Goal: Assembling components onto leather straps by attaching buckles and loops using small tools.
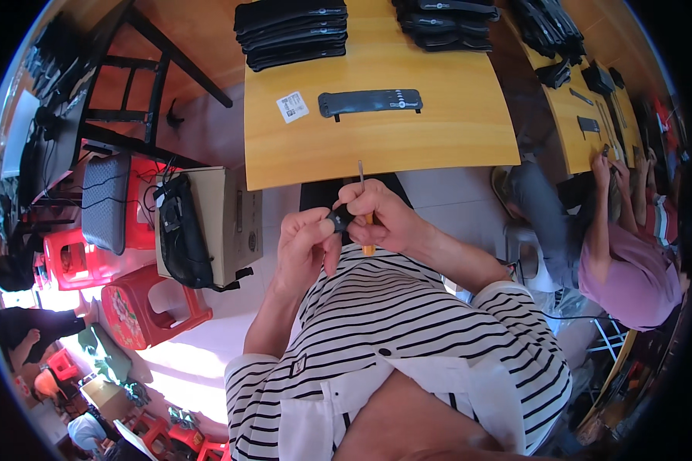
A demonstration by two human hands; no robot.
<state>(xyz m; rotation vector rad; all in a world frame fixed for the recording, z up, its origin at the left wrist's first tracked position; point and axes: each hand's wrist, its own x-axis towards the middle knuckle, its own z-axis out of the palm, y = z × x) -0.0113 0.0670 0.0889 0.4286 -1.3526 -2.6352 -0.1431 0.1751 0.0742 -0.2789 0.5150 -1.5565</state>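
Observation:
Just off the table's near edge, my left hand [304,240] pinches a small dark piece [340,220] between thumb and fingers; its exact kind is too small to make out. My right hand [392,217] is closed round a screwdriver [369,250] with an orange-yellow handle, its thin metal shaft pointing up toward the table. The right fingertips also meet the dark piece. On the table ahead lies a flat, long black strap-like pouch [369,101] with white print and two short tabs on its near edge. Left of it rests a small white printed label [291,107].
Stacks of folded black pouches [291,34] stand along the back of the yellow wooden table [300,157]. To my left are a cardboard box [242,223], a black bag [181,230] and red stools [131,311]. At right, a person in pink [630,269] works at another table [569,146].

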